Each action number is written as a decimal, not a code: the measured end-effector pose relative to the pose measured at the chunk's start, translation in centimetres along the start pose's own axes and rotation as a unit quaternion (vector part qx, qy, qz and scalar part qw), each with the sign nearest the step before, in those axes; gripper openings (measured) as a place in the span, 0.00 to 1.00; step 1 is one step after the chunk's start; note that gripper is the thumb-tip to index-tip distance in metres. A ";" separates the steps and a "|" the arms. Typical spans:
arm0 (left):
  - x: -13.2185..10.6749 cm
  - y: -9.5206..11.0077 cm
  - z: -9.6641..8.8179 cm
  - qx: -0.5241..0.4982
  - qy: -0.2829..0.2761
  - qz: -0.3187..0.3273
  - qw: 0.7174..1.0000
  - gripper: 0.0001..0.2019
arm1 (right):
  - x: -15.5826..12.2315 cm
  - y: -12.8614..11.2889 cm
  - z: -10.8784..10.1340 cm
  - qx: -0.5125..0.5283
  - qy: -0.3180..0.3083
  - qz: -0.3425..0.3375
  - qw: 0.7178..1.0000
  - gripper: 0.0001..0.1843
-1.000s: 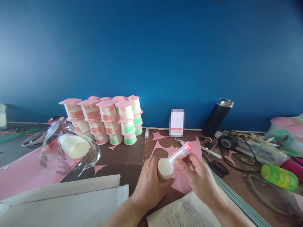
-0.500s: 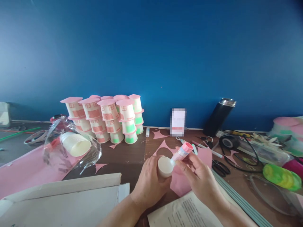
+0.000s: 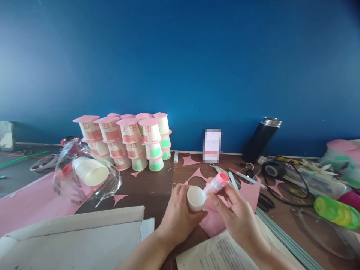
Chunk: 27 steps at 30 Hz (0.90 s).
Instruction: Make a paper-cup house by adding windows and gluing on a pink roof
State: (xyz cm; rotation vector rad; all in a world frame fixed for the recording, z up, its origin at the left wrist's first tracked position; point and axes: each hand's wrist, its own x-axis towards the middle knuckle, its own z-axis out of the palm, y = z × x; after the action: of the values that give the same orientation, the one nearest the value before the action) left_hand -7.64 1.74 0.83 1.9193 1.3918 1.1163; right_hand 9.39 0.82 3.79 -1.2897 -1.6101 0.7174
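Paper (image 3: 251, 193), pink, flat and cut along curved edges, is now reaching farther right than a second ago, partly covering the black-handled metal scissors (image 3: 266, 202), while a slim mint-green marker (image 3: 233, 180) is showing beside the right hand (image 3: 235, 210). The cylindrical pink-and-clear plastic glue stick (image 3: 216, 183) is appearing shorter than before, with its pink end sitting closer to the small round white paper cup (image 3: 196, 199). The left hand (image 3: 177, 212) is staying clamped around that cup, its thumb curling below and its fingers wrapping the far left side, so the open mouth is facing up toward the view. The right hand is pinching the glue stick between thumb and fingers near its lower end, and the tube is slanting up and right from the cup's right edge; whether its tip is touching the rim or the wall, one cannot tell. The cup is lying inside the left hand's grip, just left of the right thumb, above the dark brown wooden table (image 3: 157, 187). A white printed paper sheet (image 3: 213, 253) is lying below, between the forearms, and upside-down white paper cups with pink discs and red and green drawings (image 3: 153, 152) are standing stacked well beyond the left hand
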 end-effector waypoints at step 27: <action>0.1 0.2 0.0 0.024 -0.013 0.009 1.000 0.21 | 0.7 -0.3 0.8 0.010 0.026 -0.047 0.999 0.14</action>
State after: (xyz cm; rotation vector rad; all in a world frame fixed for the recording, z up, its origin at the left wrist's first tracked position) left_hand -7.54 1.77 0.97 1.9759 1.4028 1.0724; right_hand 8.55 1.53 3.92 -1.2010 -1.6072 0.6363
